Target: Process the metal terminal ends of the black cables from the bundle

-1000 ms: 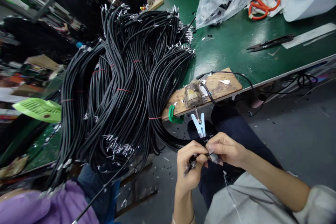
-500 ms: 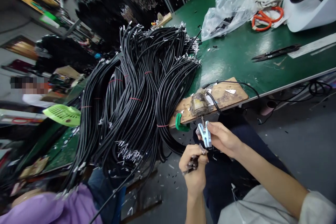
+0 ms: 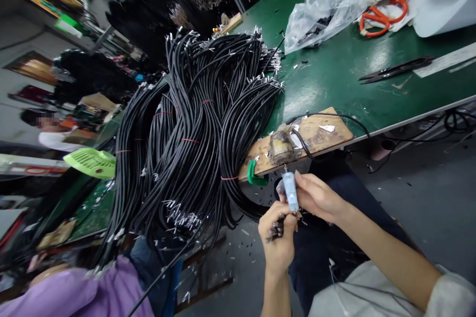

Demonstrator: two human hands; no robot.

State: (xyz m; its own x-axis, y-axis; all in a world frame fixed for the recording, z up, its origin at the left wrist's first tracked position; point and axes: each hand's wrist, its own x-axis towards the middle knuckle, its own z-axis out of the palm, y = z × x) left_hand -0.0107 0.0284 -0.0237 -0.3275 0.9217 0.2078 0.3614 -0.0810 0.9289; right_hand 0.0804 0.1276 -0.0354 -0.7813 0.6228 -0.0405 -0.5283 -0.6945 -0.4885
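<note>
A light blue clothespin (image 3: 290, 191) hangs from the thin metal shaft of a small taped motor (image 3: 281, 144), its broad face toward me. My right hand (image 3: 318, 197) is bent around the clothespin, thumb by its upper right side and fingers passing behind it. Just below, my left hand (image 3: 278, 235) is closed on several small dark pieces (image 3: 274, 231). Its thumb and forefinger come together at the clothespin's lower end; anything pinched there is too small to make out. The motor sits on a wooden board (image 3: 323, 133) held by a green clamp (image 3: 254, 174).
Bundles of black cables (image 3: 197, 124) cover the table on the left. Farther right lie a plastic bag (image 3: 322, 10), orange-handled scissors (image 3: 383, 17) and dark snips (image 3: 396, 69). A green fan (image 3: 90, 162) stands left, and a person in a purple top (image 3: 74, 292) sits close by.
The clothespin has turned about the shaft, from edge-on to face-on. My left hand has shifted slightly right, closer to its lower end. My right hand stays around it.
</note>
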